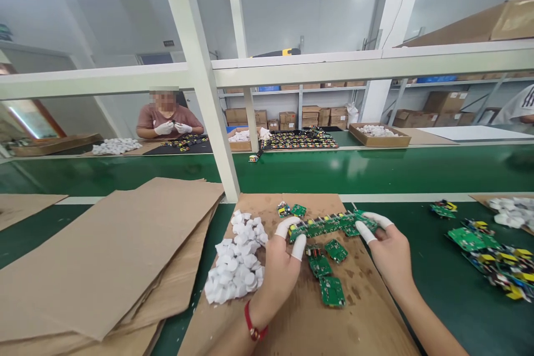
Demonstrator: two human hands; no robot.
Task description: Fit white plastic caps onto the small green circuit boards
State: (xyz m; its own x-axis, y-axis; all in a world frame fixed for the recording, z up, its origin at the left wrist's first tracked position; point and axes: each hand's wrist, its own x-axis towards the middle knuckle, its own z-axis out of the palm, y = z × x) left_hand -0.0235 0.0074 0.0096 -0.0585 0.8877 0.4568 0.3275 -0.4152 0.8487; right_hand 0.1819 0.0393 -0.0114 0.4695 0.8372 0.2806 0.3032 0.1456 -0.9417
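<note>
A long strip of green circuit boards point(325, 226) with yellow and dark parts is stretched between both hands above a cardboard sheet point(292, 325). My left hand point(281, 258) grips its left end, thumb and forefinger in white finger covers. At the other end, my right hand point(387, 245) pinches the strip with similarly covered fingertips. Several loose green circuit boards point(332, 291) lie on the cardboard below the strip. Beyond it sit two small boards point(297, 210). Left of my left hand is a heap of small white plastic pieces point(236, 267).
Stacked cardboard sheets point(112, 256) cover the left side. More circuit boards point(496, 256) are piled at the right on the green bench. A white upright post point(204, 78) rises ahead. Past the green conveyor point(292, 172), a person point(169, 117) in white gloves handles a small part.
</note>
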